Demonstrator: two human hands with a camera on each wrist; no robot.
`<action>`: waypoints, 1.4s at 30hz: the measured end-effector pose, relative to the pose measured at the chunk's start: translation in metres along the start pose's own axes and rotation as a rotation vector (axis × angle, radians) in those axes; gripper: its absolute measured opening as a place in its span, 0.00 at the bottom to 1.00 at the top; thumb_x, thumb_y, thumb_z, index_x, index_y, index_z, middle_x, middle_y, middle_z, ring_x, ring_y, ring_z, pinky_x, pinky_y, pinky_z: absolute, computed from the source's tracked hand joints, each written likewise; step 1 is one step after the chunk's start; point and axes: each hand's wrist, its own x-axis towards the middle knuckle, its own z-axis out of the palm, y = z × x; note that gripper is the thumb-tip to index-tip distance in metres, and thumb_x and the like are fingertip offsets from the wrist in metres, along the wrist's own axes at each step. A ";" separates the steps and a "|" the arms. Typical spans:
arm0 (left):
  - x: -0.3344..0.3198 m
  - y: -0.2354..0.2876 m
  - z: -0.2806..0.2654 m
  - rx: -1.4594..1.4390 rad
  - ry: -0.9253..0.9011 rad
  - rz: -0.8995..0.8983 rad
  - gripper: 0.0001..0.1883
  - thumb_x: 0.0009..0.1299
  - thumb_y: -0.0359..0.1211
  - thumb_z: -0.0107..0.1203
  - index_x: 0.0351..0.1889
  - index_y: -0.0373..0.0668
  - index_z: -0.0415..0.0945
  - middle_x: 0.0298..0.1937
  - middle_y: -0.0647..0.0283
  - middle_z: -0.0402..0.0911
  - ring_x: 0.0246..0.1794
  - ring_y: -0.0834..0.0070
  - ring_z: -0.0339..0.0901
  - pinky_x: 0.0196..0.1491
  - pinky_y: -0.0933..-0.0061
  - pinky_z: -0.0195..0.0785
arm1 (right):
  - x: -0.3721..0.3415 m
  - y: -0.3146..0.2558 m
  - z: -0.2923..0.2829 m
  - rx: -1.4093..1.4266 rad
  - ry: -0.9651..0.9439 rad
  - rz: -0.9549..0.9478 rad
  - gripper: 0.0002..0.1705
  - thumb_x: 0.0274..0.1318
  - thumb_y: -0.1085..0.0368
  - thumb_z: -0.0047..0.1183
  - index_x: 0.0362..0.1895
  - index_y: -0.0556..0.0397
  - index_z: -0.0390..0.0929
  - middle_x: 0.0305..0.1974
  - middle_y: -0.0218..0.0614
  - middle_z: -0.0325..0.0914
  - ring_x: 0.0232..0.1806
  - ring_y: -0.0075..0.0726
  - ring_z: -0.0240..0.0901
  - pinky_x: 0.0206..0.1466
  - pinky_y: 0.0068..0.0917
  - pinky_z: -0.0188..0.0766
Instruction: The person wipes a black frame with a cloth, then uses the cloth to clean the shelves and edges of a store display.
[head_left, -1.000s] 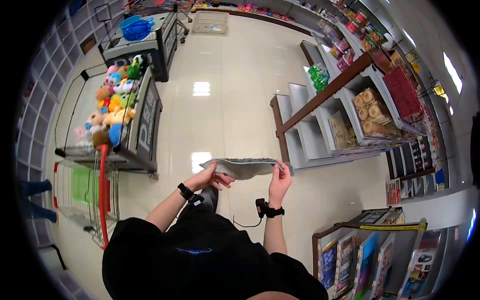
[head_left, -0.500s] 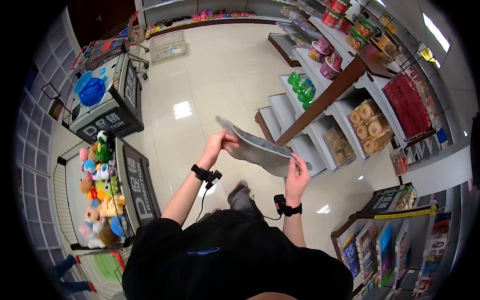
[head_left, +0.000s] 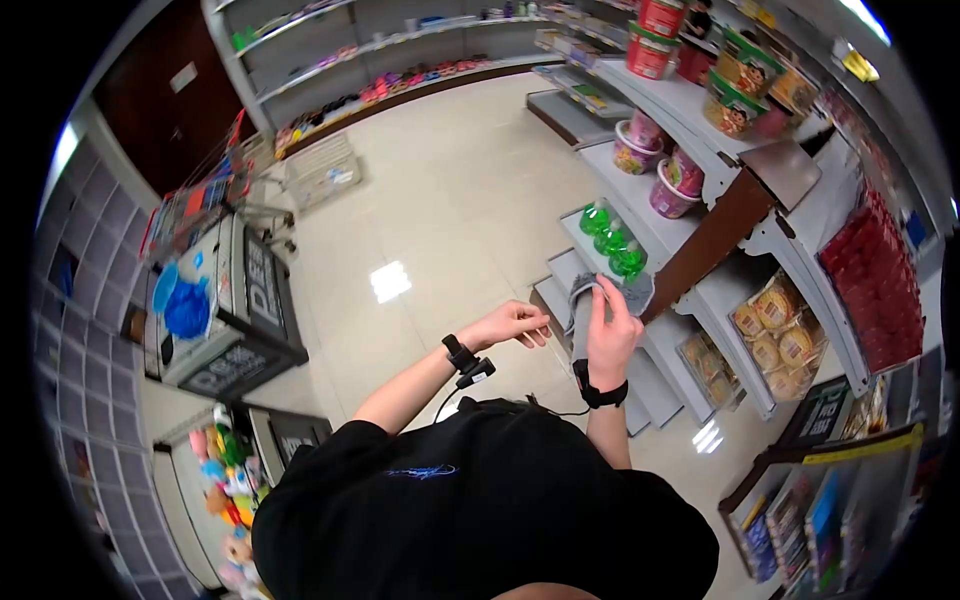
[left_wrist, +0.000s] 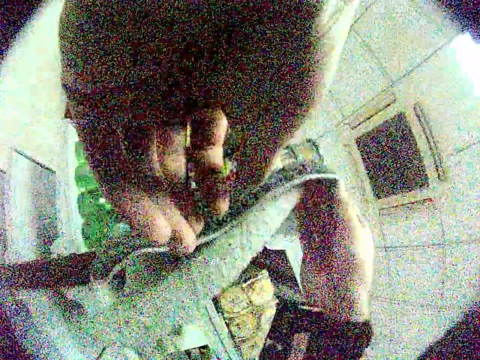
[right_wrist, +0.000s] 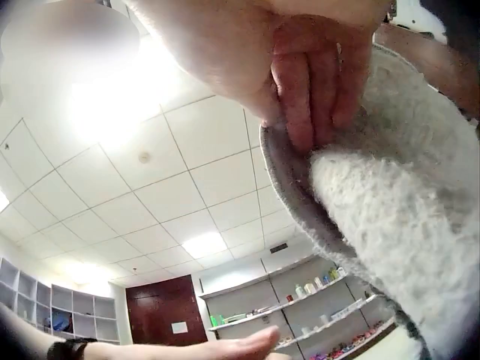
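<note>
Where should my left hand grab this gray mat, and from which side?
Probably pinch the gray mat by the edge nearest your left hand, coming from the left and closing on both faces. It looks thin and bends in a curve, so an edge should suit a pinch, while your right hand grips its upper part.

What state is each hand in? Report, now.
Left hand: open, fingers loosely curled, holding nothing.
Right hand: closed, gripping the fluffy grey cloth by its edge.

Both forearms [head_left: 405,392] reaching forward; left grip [head_left: 515,325] with fingers [head_left: 538,326] loosely bent; right grip [head_left: 612,338] pinching.
</note>
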 end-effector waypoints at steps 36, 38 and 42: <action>0.308 0.216 -0.097 0.294 -0.784 0.716 0.19 0.71 0.39 0.68 0.47 0.37 0.71 0.35 0.59 0.75 0.31 0.70 0.75 0.35 0.67 0.69 | 0.209 0.105 0.089 -0.745 0.461 0.115 0.52 0.62 0.64 0.58 0.82 0.67 0.43 0.75 0.67 0.60 0.77 0.66 0.59 0.78 0.45 0.56; 0.316 0.218 -0.088 0.269 -0.776 0.684 0.19 0.72 0.39 0.67 0.47 0.37 0.72 0.36 0.58 0.77 0.32 0.69 0.77 0.36 0.66 0.70 | 0.218 0.114 0.079 -0.766 0.442 0.167 0.53 0.63 0.63 0.57 0.83 0.67 0.40 0.76 0.68 0.57 0.78 0.67 0.57 0.78 0.46 0.56; 0.334 0.214 -0.083 0.386 -0.693 0.638 0.17 0.71 0.39 0.67 0.44 0.36 0.73 0.31 0.54 0.78 0.28 0.60 0.77 0.36 0.65 0.72 | 0.224 0.139 0.078 -0.742 0.399 0.293 0.55 0.66 0.59 0.56 0.83 0.65 0.34 0.78 0.71 0.52 0.79 0.72 0.54 0.78 0.44 0.58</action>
